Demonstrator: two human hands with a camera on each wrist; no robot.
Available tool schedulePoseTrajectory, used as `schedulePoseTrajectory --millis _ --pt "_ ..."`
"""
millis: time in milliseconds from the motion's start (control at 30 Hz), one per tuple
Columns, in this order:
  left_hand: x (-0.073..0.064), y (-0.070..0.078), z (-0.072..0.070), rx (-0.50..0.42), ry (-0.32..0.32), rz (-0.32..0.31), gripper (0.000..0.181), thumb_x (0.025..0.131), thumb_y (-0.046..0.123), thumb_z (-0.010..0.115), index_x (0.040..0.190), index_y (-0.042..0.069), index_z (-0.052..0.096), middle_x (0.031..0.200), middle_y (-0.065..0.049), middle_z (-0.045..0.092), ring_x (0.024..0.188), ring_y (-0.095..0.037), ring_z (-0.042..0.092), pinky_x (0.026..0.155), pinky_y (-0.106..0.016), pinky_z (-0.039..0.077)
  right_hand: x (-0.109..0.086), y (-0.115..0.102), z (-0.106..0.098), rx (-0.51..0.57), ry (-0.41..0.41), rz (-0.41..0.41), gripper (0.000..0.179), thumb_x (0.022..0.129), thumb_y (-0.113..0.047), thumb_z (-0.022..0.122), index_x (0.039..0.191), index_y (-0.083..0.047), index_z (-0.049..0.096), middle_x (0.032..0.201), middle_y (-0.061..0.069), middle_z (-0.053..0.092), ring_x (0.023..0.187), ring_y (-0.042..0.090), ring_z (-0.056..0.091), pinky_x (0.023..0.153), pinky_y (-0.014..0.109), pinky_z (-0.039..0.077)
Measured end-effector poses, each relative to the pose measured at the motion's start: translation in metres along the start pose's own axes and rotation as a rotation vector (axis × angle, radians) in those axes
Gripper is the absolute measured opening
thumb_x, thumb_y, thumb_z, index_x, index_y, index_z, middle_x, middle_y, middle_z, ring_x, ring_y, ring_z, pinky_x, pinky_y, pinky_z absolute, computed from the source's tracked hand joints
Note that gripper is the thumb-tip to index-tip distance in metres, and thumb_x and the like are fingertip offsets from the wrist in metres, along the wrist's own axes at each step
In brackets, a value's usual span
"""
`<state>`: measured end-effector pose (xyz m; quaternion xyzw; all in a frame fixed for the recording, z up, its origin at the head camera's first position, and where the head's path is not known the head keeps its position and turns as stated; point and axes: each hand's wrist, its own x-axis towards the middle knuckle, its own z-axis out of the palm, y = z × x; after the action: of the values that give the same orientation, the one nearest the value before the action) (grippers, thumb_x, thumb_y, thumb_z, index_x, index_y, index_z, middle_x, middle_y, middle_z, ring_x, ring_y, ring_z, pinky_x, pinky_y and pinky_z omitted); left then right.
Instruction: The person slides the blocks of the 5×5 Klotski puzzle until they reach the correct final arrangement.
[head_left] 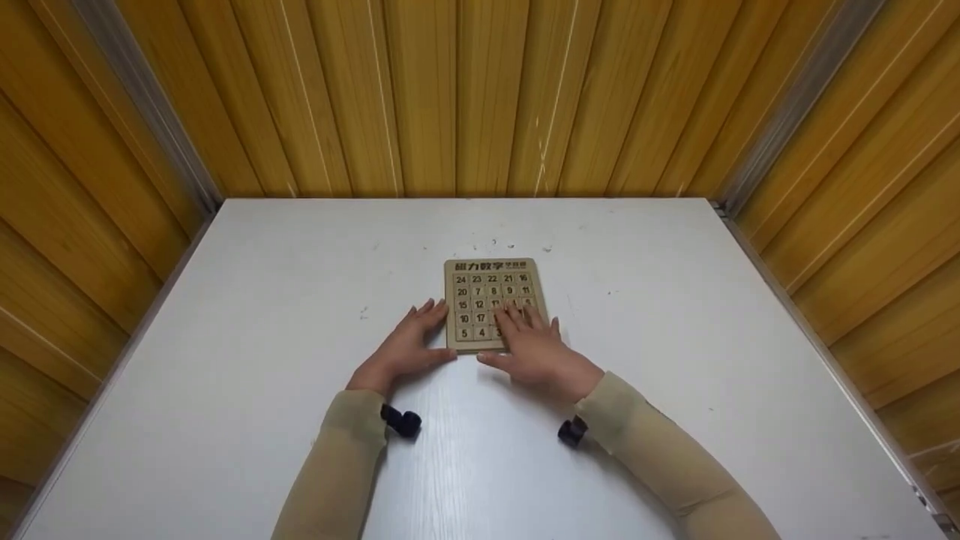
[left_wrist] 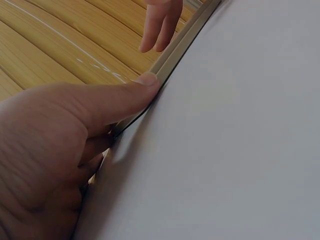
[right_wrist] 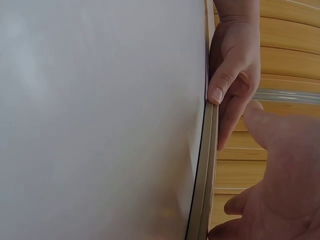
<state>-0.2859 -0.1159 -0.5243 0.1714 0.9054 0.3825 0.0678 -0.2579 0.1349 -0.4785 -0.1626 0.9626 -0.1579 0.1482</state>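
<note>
A wooden number sliding puzzle (head_left: 491, 265) lies flat on the white table, with dark Chinese characters across its top. Its numbered tiles (head_left: 478, 291) stand in rows, the uppermost reading 24, 23, 22, 21, 16. My left hand (head_left: 405, 345) holds the near left corner, thumb at the front edge and fingers along the left side. In the left wrist view the left thumb (left_wrist: 120, 97) lies against the puzzle's rim (left_wrist: 175, 60). My right hand (head_left: 536, 352) reaches over the lower right tiles with fingers extended, covering several of them; its thumb sits just off the front edge.
The white table (head_left: 300, 247) has small dark marks beyond the puzzle. Yellow wood-look panels (head_left: 420, 97) wall in the back and both sides, with grey metal posts (head_left: 150, 97) at the corners. Black wrist devices (head_left: 405, 424) sit at both sleeve cuffs.
</note>
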Motion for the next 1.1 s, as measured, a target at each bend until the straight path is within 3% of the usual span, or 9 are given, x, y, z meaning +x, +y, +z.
schedulePoseTrajectory --millis 233,500,1100 --pt "0.0 0.0 0.0 -0.008 0.011 0.009 0.09 0.086 0.03 0.083 0.16 0.012 0.035 0.17 -0.006 0.028 0.162 -0.034 0.012 0.133 -0.054 0.009 -0.025 -0.006 0.005 -0.002 -0.026 0.001 0.098 0.095 -0.074 0.048 0.167 -0.022 0.006 0.174 0.01 -0.003 0.161 0.036 -0.011 0.126 0.071 -0.004" --pt "0.001 -0.001 0.001 0.003 0.009 0.003 0.091 0.086 0.03 0.083 0.16 0.012 0.034 0.17 -0.005 0.027 0.162 -0.032 0.014 0.133 -0.052 0.009 -0.042 -0.011 0.011 -0.037 -0.042 0.008 0.099 0.094 -0.075 0.048 0.167 -0.022 0.008 0.174 0.013 0.002 0.161 0.04 -0.003 0.125 0.073 -0.002" --pt "-0.001 0.0 0.0 -0.007 0.009 0.002 0.09 0.086 0.032 0.083 0.16 0.013 0.035 0.17 -0.006 0.028 0.161 -0.037 0.012 0.133 -0.055 0.01 -0.026 -0.006 0.008 -0.024 -0.031 0.006 0.095 0.096 -0.071 0.05 0.167 -0.02 0.013 0.174 0.013 0.006 0.161 0.042 -0.002 0.124 0.075 -0.002"
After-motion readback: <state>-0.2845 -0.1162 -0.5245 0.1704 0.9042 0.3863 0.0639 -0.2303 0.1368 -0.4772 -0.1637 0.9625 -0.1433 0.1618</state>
